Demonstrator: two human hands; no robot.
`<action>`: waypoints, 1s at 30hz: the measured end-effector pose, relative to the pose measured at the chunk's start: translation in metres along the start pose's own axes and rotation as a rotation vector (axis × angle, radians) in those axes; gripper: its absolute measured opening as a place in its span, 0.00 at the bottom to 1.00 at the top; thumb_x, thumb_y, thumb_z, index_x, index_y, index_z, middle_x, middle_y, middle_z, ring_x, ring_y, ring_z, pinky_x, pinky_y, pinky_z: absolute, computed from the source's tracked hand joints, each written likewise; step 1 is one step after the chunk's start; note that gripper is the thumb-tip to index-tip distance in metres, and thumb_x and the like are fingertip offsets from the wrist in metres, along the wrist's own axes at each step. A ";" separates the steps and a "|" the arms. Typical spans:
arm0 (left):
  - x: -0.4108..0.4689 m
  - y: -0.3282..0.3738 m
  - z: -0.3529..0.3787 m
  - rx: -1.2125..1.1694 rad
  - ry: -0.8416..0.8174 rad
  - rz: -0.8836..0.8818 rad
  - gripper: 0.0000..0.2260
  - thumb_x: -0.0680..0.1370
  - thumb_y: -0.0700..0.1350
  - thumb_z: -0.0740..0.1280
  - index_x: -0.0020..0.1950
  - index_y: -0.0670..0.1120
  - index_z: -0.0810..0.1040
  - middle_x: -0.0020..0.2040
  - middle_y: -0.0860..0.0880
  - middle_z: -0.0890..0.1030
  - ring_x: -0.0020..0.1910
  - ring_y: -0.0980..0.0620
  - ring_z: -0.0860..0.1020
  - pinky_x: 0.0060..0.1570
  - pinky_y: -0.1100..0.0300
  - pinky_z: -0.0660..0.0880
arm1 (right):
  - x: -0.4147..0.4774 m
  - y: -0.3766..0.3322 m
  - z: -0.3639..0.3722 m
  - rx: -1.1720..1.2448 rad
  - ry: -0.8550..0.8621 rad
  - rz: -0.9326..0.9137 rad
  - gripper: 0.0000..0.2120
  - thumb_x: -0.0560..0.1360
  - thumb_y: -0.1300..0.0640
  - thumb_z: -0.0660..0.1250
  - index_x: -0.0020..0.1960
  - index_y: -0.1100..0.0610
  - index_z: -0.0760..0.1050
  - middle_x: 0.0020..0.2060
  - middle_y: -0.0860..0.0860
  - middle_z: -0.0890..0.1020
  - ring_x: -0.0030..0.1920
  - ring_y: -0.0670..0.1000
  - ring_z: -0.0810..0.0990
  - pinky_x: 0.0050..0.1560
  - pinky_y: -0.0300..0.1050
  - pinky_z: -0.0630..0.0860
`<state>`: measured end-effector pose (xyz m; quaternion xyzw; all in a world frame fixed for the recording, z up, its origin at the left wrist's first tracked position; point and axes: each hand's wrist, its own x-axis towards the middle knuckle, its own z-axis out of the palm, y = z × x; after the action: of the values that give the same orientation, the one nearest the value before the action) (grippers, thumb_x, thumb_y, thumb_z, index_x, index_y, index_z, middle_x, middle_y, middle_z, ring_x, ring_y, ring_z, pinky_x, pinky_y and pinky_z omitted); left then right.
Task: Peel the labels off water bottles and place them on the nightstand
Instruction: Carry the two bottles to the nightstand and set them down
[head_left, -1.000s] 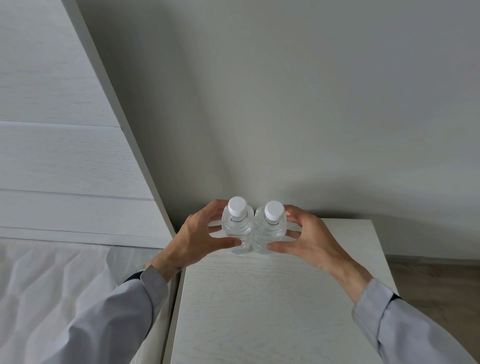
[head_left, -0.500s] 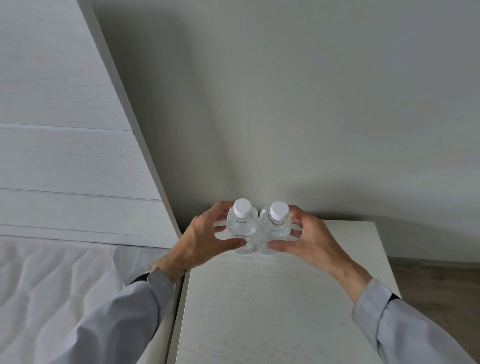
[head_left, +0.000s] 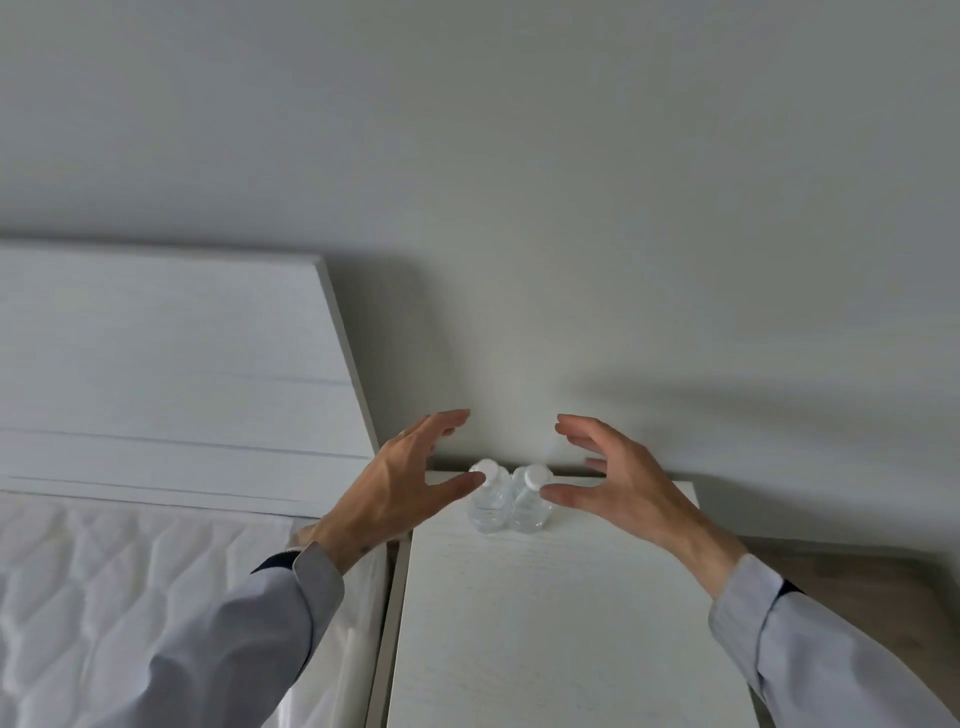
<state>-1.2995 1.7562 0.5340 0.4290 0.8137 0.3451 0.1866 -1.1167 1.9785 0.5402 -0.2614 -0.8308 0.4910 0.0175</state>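
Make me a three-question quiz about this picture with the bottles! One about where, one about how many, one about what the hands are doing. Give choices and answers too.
1. Where do the bottles stand?
A. on the bed
B. at the back of the nightstand, by the wall
C. on the floor

2. How many bottles are there?
A. one
B. two
C. four

3. What are the hands doing?
A. open, holding nothing
B. squeezing the bottles
C. twisting a cap

Answers:
1 B: the left bottle and right bottle stand on the nightstand, near the wall.
2 B: two white caps show.
3 A: the left hand and right hand are spread open beside them.
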 end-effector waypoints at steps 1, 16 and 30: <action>-0.003 0.019 -0.018 0.025 0.001 0.012 0.36 0.75 0.70 0.69 0.79 0.55 0.69 0.74 0.56 0.77 0.72 0.58 0.75 0.71 0.53 0.75 | -0.008 -0.021 -0.012 -0.009 0.005 -0.001 0.40 0.68 0.50 0.83 0.75 0.44 0.69 0.71 0.37 0.76 0.73 0.38 0.72 0.74 0.45 0.71; -0.061 0.290 -0.281 0.455 0.111 0.263 0.40 0.77 0.75 0.58 0.84 0.56 0.63 0.83 0.53 0.67 0.81 0.51 0.67 0.78 0.52 0.66 | -0.154 -0.316 -0.201 -0.463 0.032 -0.220 0.43 0.73 0.29 0.67 0.82 0.42 0.56 0.78 0.33 0.60 0.77 0.39 0.64 0.73 0.38 0.63; -0.261 0.420 -0.355 0.703 0.384 -0.033 0.42 0.76 0.76 0.56 0.86 0.58 0.55 0.85 0.55 0.60 0.84 0.53 0.59 0.80 0.57 0.58 | -0.252 -0.460 -0.218 -0.639 -0.075 -0.679 0.50 0.68 0.18 0.58 0.82 0.40 0.51 0.80 0.32 0.57 0.79 0.41 0.61 0.77 0.47 0.64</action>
<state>-1.1264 1.5636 1.0851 0.3813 0.9090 0.1162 -0.1215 -1.0287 1.8649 1.0902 0.0510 -0.9790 0.1863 0.0656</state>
